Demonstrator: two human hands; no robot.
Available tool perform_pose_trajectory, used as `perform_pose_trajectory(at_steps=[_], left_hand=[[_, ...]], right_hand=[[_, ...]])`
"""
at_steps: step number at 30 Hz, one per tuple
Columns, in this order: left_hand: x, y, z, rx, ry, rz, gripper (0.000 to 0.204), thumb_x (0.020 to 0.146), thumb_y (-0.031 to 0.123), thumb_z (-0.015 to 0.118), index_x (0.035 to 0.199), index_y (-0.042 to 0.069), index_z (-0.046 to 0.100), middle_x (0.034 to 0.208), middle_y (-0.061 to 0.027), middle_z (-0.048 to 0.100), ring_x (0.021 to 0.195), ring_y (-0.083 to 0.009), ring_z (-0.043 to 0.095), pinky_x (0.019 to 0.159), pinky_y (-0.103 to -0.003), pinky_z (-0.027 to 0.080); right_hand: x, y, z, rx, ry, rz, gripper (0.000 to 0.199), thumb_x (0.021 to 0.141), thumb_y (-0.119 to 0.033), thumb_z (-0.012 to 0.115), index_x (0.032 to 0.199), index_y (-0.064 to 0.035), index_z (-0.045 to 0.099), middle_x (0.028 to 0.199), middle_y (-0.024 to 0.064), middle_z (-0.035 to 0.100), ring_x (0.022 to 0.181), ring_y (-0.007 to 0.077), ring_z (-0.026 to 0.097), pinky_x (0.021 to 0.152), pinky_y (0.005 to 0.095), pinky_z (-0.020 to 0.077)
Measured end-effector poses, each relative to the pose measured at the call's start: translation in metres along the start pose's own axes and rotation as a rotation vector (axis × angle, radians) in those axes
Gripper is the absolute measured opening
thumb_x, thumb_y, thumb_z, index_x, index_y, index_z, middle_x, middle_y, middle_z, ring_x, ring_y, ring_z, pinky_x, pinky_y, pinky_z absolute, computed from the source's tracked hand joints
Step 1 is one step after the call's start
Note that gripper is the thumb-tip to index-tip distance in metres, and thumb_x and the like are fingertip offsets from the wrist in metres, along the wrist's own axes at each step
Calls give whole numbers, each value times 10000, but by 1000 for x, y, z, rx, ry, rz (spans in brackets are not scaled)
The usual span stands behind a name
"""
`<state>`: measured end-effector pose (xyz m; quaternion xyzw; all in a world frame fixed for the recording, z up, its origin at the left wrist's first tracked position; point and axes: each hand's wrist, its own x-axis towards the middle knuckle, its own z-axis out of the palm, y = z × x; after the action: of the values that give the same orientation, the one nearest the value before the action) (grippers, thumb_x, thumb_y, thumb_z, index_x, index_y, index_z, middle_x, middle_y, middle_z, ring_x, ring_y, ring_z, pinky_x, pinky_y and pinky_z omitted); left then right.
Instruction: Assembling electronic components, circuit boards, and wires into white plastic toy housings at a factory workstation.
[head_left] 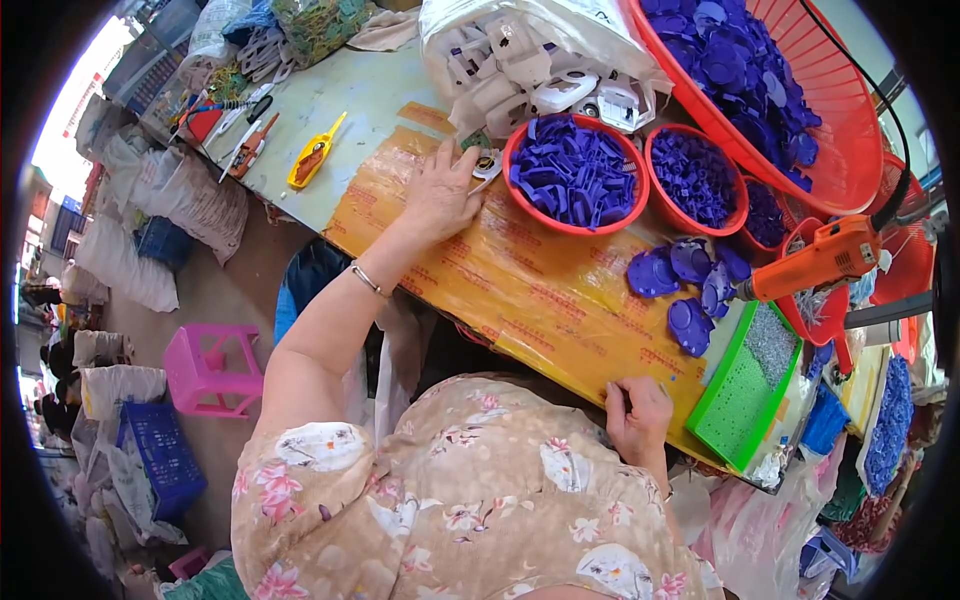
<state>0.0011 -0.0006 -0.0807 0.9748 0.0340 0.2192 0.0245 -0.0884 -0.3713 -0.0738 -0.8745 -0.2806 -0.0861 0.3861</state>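
Fingers of the left hand [440, 195] spread loosely beside a white part [487, 164] left of the basket [640, 165]; right hand [640, 412], half-curled, at the table's [560, 290] near edge, grip unclear.

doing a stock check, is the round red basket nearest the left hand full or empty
Full: purple plastic pieces are piled to about the rim of the red basket.

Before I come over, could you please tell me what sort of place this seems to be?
Most likely a small assembly workshop: a red basket full of purple-blue plastic parts, a green tray of small silvery pieces, and what looks like an orange power tool suggest it.
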Motion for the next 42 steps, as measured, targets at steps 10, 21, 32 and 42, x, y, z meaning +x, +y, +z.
perform_pose_trajectory(at_steps=[10,21,32,42], left_hand=[[52,-16,-46,82,280,276,63,698,67,606,759,65,615,974,-124,533,860,-306,554,698,-417,487],[107,-22,-14,129,376,215,211,758,103,574,961,129,625,992,-117,522,897,-311,545,736,-403,501],[156,0,22,353,162,154,360,837,205,513,1165,57,524,1205,-193,430,1029,-361,516,815,-485,458],[113,0,-12,33,113,165,541,781,148,575,1294,59,428,1219,-244,449,1105,-435,478,916,-487,432]], right_hand=[[0,-1,0,-36,24,-1,89,754,-28,675,760,-32,587,680,128,554,616,305,557,538,378,430],[-1,3,2,-17,-5,19,91,734,-10,681,745,-38,595,678,120,579,607,292,569,537,367,416],[-1,1,0,-28,-9,-45,94,750,-28,685,776,-32,595,679,133,569,603,307,572,524,376,443],[1,6,0,-10,-25,-30,100,753,-32,688,784,-33,593,682,136,556,599,311,559,529,382,431]])
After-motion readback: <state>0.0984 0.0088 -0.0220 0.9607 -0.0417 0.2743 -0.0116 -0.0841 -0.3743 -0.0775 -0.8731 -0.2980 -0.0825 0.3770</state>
